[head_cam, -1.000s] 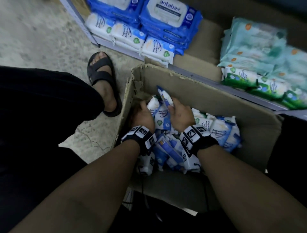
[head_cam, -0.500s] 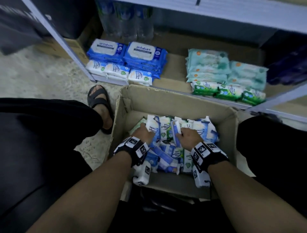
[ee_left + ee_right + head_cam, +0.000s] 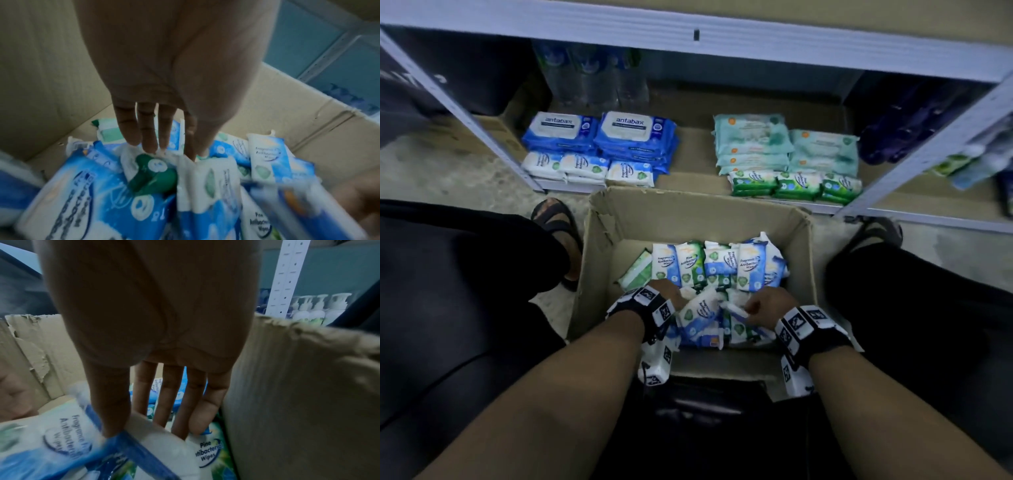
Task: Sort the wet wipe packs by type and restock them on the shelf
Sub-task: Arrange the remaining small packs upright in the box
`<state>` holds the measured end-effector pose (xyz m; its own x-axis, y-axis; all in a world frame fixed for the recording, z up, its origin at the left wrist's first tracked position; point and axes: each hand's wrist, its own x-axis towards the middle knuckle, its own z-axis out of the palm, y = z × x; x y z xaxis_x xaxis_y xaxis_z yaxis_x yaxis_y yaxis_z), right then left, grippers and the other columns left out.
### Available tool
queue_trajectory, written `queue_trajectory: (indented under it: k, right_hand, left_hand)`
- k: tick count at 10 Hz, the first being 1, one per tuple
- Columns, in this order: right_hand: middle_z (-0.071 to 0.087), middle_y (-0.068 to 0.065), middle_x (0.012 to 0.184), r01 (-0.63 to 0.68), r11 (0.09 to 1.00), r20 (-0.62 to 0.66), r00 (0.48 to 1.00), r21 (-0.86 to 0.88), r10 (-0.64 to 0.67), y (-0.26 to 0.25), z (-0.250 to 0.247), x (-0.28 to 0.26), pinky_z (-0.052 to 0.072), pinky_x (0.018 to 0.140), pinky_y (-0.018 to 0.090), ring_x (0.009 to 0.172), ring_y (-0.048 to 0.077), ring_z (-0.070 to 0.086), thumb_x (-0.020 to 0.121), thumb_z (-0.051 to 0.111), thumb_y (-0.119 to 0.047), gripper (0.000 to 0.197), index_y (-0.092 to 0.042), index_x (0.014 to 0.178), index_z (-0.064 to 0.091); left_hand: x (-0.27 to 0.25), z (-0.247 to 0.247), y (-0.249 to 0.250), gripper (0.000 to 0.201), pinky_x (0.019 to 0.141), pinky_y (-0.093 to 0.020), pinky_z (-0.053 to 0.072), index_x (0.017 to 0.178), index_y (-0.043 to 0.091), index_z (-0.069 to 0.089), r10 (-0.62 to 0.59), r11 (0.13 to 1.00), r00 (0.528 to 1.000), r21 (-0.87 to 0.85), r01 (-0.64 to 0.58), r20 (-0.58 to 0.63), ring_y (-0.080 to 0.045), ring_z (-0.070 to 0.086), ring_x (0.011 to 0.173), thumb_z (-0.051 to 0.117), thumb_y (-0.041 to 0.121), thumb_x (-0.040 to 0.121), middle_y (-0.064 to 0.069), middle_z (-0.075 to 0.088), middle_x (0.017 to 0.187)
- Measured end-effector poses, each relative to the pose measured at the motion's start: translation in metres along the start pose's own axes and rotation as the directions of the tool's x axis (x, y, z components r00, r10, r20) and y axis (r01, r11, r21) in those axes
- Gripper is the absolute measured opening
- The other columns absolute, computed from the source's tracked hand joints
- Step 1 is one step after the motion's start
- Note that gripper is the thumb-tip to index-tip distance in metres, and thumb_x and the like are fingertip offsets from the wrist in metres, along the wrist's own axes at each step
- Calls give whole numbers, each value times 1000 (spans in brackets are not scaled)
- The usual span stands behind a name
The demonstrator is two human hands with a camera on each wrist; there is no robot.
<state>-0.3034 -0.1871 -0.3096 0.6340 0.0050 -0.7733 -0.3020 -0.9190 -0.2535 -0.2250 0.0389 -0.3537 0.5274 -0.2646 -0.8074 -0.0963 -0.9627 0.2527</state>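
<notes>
An open cardboard box on the floor holds several blue-and-white and green wipe packs; some stand in a row at its far side. My left hand is at the near left of the pile. Its straight fingers touch the tops of a green pack and blue packs. My right hand pinches a blue-and-white fragrance-free pack between thumb and fingers, next to the right box wall. On the shelf lie blue Antabax stacks, small white-blue packs, teal packs and green packs.
My legs in black and my sandalled feet flank the box. Grey shelf uprights stand left and right of the bay. Water bottles fill the back of the shelf. Dark bottles stand at its right.
Both hands have drawn back from the far part of the box to its near side. The view has tipped up, so more of the shelf shows.
</notes>
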Motion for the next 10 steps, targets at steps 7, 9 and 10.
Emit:
queue_trajectory:
  k: [7, 9, 10]
  right_hand:
    - [60, -2, 130, 62, 997, -59, 996, 42, -60, -52, 3, 46, 46, 90, 24, 116, 18, 57, 85, 70, -37, 39, -22, 121, 66]
    - [59, 3, 133, 113, 993, -52, 993, 41, -110, -90, 5, 72, 47, 86, 25, 116, 22, 58, 87, 67, -39, 46, -22, 129, 61]
    - [61, 7, 126, 139, 989, -30, 990, 52, -138, -111, 8, 84, 51, 90, 32, 106, 24, 59, 91, 64, -35, 42, -17, 129, 58]
  left_hand:
    - [-41, -44, -28, 35, 78, -27, 43, 117, 9, 63, -127, 977, 968, -196, 84, -216, -26, 58, 104, 63, 34, 92, -8, 60, 117]
    - [-98, -70, -51, 37, 69, -28, 43, 109, 12, 65, -220, 917, 877, -398, 36, -427, -27, 64, 97, 72, 39, 85, -8, 70, 103]
    - [-119, -75, -70, 34, 69, -30, 45, 103, 14, 58, -307, 853, 820, -522, 12, -483, -22, 63, 88, 75, 36, 83, -1, 66, 96]
